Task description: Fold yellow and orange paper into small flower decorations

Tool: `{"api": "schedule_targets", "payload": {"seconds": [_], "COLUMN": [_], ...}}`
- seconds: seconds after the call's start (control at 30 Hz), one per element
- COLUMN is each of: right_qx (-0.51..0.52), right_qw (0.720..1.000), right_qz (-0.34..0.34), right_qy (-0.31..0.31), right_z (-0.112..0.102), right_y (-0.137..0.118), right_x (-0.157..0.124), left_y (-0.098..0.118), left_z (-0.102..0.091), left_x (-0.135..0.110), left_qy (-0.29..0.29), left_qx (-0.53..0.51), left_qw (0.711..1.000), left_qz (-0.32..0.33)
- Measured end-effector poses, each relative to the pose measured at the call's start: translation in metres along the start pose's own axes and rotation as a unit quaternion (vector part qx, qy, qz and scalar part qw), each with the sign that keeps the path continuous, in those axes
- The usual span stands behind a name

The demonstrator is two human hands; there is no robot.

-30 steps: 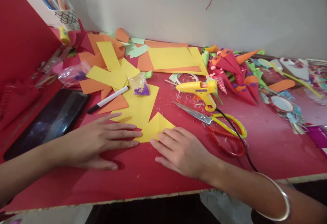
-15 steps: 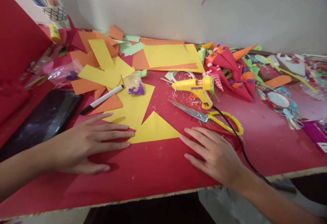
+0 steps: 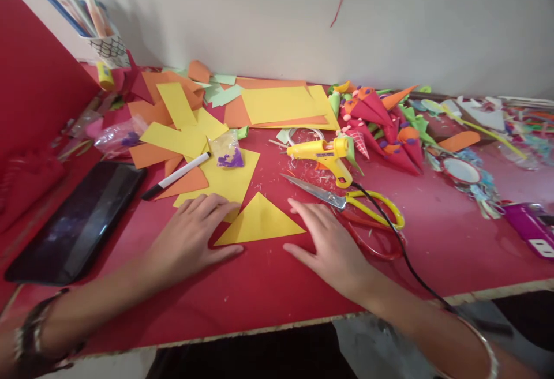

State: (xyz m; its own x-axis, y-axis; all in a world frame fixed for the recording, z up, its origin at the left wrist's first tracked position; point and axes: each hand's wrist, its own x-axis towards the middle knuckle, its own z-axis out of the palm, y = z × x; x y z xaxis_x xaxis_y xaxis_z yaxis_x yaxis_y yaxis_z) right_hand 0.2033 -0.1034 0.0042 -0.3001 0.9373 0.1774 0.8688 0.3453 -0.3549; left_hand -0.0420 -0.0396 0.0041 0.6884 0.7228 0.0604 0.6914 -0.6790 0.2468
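Observation:
A folded yellow paper triangle (image 3: 261, 221) lies flat on the red table, its peak pointing away from me. My left hand (image 3: 197, 226) is at its left corner, thumb apart from the fingers, fingertips over the larger yellow sheet (image 3: 242, 178) behind. At the right corner rests my right hand (image 3: 322, 235), thumb and fingers spread, gripping nothing. Just beyond that hand are yellow-handled scissors (image 3: 341, 200), partly open, and a yellow glue gun (image 3: 322, 154). Whether the fingertips press on the triangle I cannot tell.
A black phone (image 3: 78, 223) and a marker (image 3: 175, 177) lie left. Orange and yellow paper pieces (image 3: 173, 131) cover the back left. Red paper cones (image 3: 398, 137) are piled at back right. The glue gun's black cord (image 3: 407, 246) crosses the right side. A pen cup (image 3: 108, 47) stands behind.
Both hands have moved inward around the triangle, and their thumbs now stand wider from the fingers. The left fingers have curled somewhat. The camera view has shifted slightly.

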Motion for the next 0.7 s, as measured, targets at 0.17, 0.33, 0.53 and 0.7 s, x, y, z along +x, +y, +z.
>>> {"api": "schedule_targets", "payload": {"seconds": [0.17, 0.33, 0.53, 0.7], "right_qx": [-0.055, -0.097, 0.023, 0.085], "right_qw": [0.998, 0.991, 0.999, 0.989], "right_qz": [-0.033, -0.089, -0.015, -0.099], "right_qy": [-0.008, 0.022, 0.027, 0.073], "right_z": [0.008, 0.007, 0.003, -0.004], "right_y": [-0.015, -0.017, -0.023, -0.027], "right_x": [0.017, 0.015, 0.012, 0.007], "left_y": [0.017, 0.02, 0.025, 0.035], "left_z": [0.005, 0.006, 0.004, 0.0], "left_x": [0.011, 0.005, 0.002, 0.003], "left_qy": [0.03, 0.043, 0.032, 0.034], "left_qx": [-0.011, -0.02, -0.008, -0.014], "left_qw": [0.999, 0.999, 0.998, 0.996], "left_qz": [-0.004, -0.013, 0.06, 0.083]}}
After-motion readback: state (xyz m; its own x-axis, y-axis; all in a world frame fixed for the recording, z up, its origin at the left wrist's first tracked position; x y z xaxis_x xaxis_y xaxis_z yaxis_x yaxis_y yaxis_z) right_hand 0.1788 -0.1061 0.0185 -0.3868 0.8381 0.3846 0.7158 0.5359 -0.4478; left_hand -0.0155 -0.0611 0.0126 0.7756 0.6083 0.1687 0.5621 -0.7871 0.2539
